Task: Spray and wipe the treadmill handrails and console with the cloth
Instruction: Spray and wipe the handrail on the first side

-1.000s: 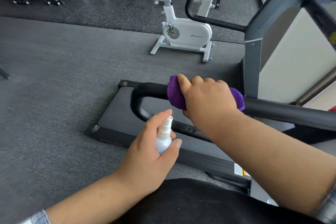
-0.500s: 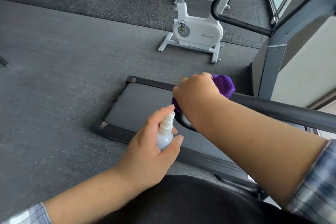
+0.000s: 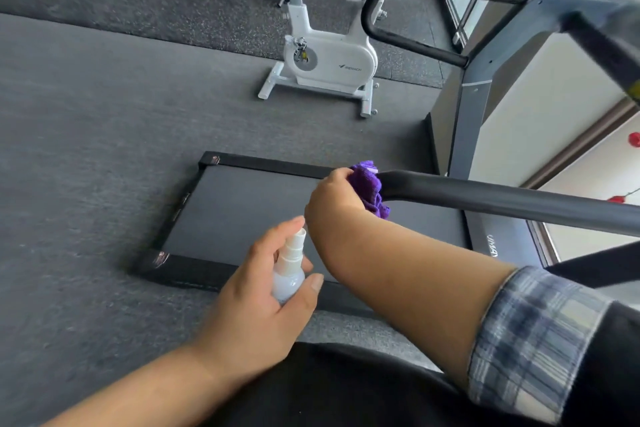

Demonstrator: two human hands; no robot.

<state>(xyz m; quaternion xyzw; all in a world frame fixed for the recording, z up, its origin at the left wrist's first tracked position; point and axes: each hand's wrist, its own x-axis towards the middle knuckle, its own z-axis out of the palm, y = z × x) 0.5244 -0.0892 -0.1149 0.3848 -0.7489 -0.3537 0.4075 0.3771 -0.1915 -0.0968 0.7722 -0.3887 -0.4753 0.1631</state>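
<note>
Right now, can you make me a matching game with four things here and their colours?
Things:
1. cloth
2. spray bottle
3. near handrail
4. exercise bike

Colours:
A. black
B. white with a grey seat
C. purple
D. clear with a white top

Pairs: 1-C, 2-D, 3-A, 4-B

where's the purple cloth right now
In the head view, the purple cloth is right of centre, gripped by the right hand around the curved end of the near handrail, above the treadmill belt.
</note>
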